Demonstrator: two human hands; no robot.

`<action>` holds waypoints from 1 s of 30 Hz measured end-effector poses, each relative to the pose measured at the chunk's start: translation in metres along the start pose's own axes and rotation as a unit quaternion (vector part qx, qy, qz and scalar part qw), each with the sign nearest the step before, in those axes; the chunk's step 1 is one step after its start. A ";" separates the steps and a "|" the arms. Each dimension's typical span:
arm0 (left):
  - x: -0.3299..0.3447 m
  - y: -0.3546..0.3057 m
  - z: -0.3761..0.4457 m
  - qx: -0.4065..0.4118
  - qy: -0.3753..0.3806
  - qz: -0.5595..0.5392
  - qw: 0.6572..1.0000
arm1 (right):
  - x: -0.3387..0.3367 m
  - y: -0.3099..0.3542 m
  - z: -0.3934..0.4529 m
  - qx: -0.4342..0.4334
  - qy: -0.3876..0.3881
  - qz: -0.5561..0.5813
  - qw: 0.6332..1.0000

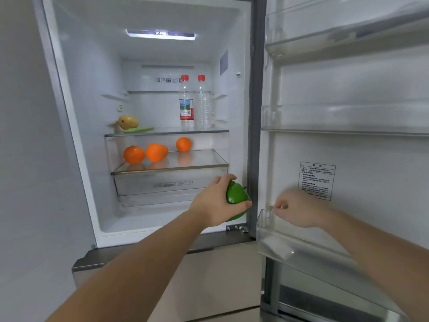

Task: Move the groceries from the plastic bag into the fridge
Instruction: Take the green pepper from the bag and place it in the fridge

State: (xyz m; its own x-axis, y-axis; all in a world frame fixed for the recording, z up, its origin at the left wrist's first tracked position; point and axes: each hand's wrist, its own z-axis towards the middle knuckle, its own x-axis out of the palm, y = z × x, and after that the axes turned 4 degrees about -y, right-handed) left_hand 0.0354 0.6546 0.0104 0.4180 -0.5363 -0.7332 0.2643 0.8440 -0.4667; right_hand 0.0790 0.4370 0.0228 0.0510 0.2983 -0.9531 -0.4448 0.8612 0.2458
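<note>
Green pepper (236, 194): in the left hand (214, 203), low at the fridge (76, 126) opening, right side.
Grip: fingers wrap over it, thumb under.
Right hand (299, 209): curled at the door bin (267, 217); can't tell if it holds it.
Risk: smooth pepper may slip, or bump the drawer (162, 184).
Pointing: stem end seems to face right; long way slants.

We count three oranges (157, 152) on the lower glass shelf (209, 162), two red-capped water bottles (186, 103) on the upper shelf (209, 130), one yellow mango (128, 122), one green bell pepper (236, 195), and three clear door bins (348, 117) on the open door.
</note>
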 end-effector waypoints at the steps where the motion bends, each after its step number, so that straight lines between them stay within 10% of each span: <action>1: -0.005 -0.006 -0.005 -0.008 -0.010 0.002 1.000 | -0.006 0.009 -0.003 -0.005 -0.029 0.082 0.996; 6: -0.039 -0.033 -0.027 -0.004 -0.049 0.017 0.999 | -0.033 0.077 -0.025 -0.037 0.042 0.370 0.928; 30: -0.222 0.151 0.040 0.073 -0.146 0.111 0.980 | -0.027 0.283 0.146 -0.139 -0.084 0.378 0.911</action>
State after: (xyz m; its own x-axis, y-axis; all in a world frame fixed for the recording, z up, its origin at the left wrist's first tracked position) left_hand 0.0177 0.9012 0.1227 0.7053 -0.3339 -0.6254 0.2511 0.9426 -0.2200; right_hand 0.0826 0.7324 0.1440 -0.2381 0.8423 -0.4836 -0.6180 0.2527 0.7445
